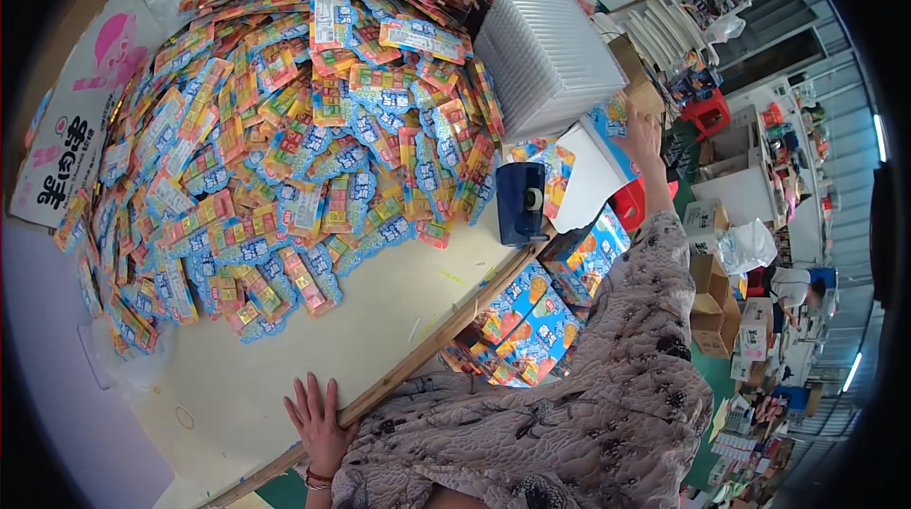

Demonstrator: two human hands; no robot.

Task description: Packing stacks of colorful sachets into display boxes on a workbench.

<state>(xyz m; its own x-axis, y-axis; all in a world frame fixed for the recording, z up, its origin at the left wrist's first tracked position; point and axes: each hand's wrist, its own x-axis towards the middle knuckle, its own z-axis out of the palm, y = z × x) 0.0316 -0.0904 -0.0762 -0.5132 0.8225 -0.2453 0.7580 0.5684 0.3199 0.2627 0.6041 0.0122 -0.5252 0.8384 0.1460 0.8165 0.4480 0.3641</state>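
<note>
BKGD, your R side | red plastic stool (707, 115), 1 pc | open brn ctn (716, 314) | whitish plastic bag (750, 248), nr ctn | tube lts (880, 137), 2 pcs, lit | co-worker (790, 289), wht top, well apart from you | grn floor (714, 371)

From my distant feed, I can't make out what the fingertips of the right hand (645, 139) touch; they may rest on the blue printed card (619, 158), but the detail is too small. The left forearm (319, 498) runs off the lower edge. In the packet pile (313, 148), upper packets bury the lower ones (counting them is hopeless from here). The patterned garment (569, 414) covers part of the bright boxes (529, 319). A far co-worker (790, 287) is small and blurred.
</note>
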